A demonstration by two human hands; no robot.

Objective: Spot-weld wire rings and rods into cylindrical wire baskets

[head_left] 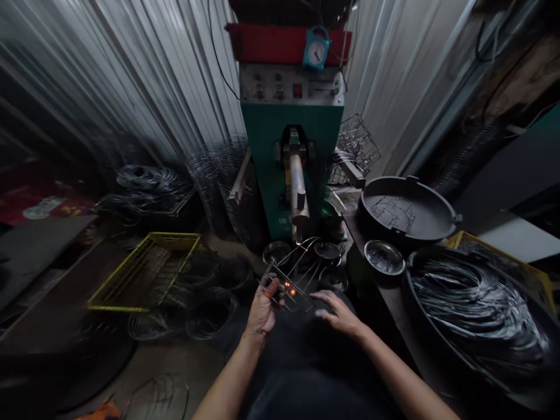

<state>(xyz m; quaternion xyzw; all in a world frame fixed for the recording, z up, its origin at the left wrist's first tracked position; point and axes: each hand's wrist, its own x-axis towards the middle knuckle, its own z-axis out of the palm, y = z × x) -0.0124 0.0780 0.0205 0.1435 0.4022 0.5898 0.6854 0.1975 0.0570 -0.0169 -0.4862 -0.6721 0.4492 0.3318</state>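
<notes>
The left hand [263, 309] grasps a wire frame [297, 286] by its left end, thumb and fingers pinched on the thin wires. The right hand [335, 312] is unclenched, its fingers spread and slightly curled just beside the frame's right end; I cannot tell whether a fingertip touches it. The frame thus lies between the hands, to the right of the left fingers and to the left of the right ones, the left hand being nearer. One bar slants down toward the right fingertips, while the longer wires point forward and rightward, near the tip of a metal arm [297, 181]. Orange glowing spots [293, 292] show at the frame, close to the left fingers. Farther on, at right, sit a small steel bowl [384, 256] and a round black pan [409, 227] with wire pieces in both. Behind stands the green machine [260, 146], a blue clock [317, 49] at its top
</notes>
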